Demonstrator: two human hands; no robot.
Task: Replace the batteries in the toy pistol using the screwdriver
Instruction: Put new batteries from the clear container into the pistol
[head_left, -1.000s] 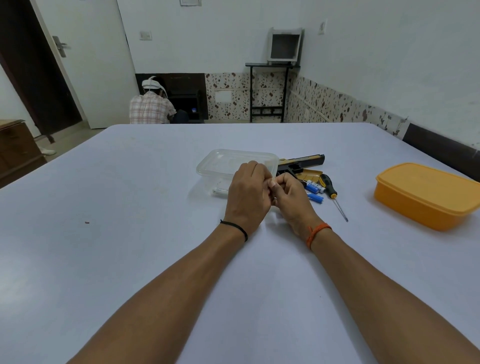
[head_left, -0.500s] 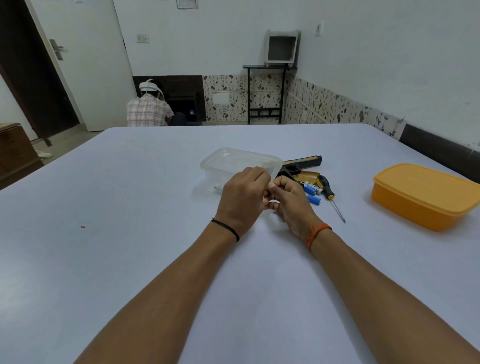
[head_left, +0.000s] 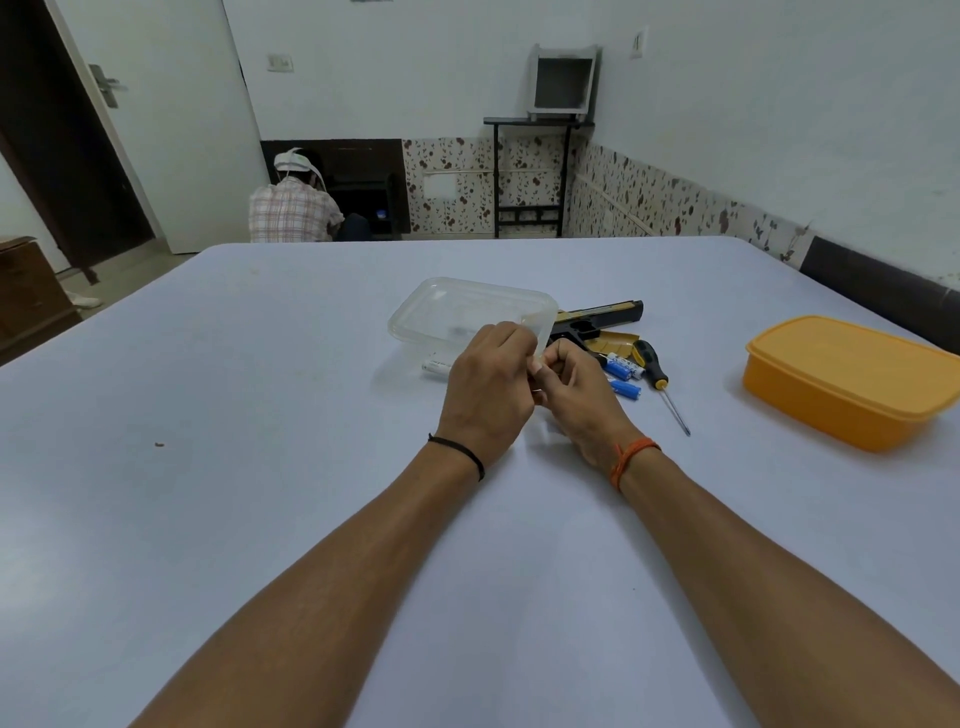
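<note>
My left hand (head_left: 488, 395) and my right hand (head_left: 582, 400) meet fingertip to fingertip just above the table, both pinching a small pale item that my fingers mostly hide. Right behind them lies the black and gold toy pistol (head_left: 602, 316), partly hidden by a clear plastic container (head_left: 457, 306). Two blue batteries (head_left: 623, 373) lie to the right of my right hand. Beside them is the screwdriver (head_left: 652, 364), black and yellow handle away from me, tip toward me. A white battery (head_left: 435, 368) lies left of my left hand.
An orange lidded box (head_left: 852, 379) sits at the right of the white table (head_left: 260, 467). Beyond the table's far edge a person in a checked shirt (head_left: 291, 210) crouches near the wall. A wooden cabinet (head_left: 26, 296) stands at the left.
Both hands stay pressed together and have edged slightly away from me toward the clear container. The objects on the table have not moved.
</note>
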